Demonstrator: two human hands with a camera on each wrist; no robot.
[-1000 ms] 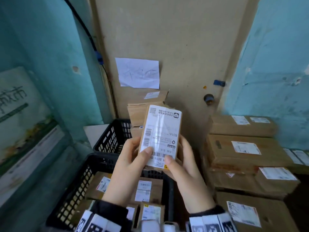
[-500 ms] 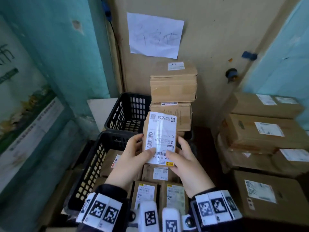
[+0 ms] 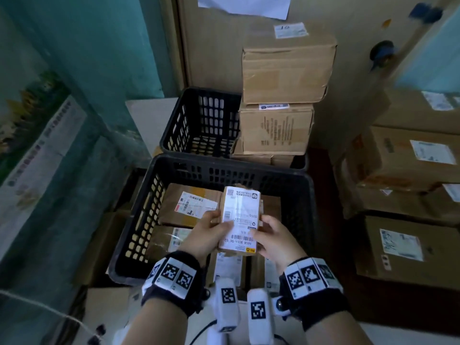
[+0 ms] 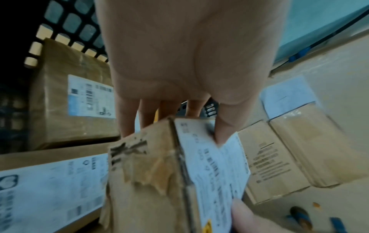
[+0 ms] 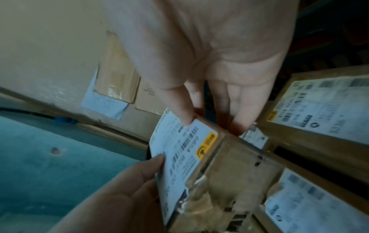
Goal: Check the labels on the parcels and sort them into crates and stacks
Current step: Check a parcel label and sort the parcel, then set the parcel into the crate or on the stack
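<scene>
- Head view: at left, a black slatted plastic crate (image 3: 139,227) holds brown labelled parcels (image 3: 189,205).
- The left hand (image 3: 204,235) grips a small brown cardboard parcel with a white shipping label (image 3: 240,217), thumb on the label, fingers (image 4: 127,116) curled behind.
- The right hand (image 3: 272,239) clamps its other edge.
- At right stand stacked brown cardboard boxes (image 3: 403,160).
</scene>
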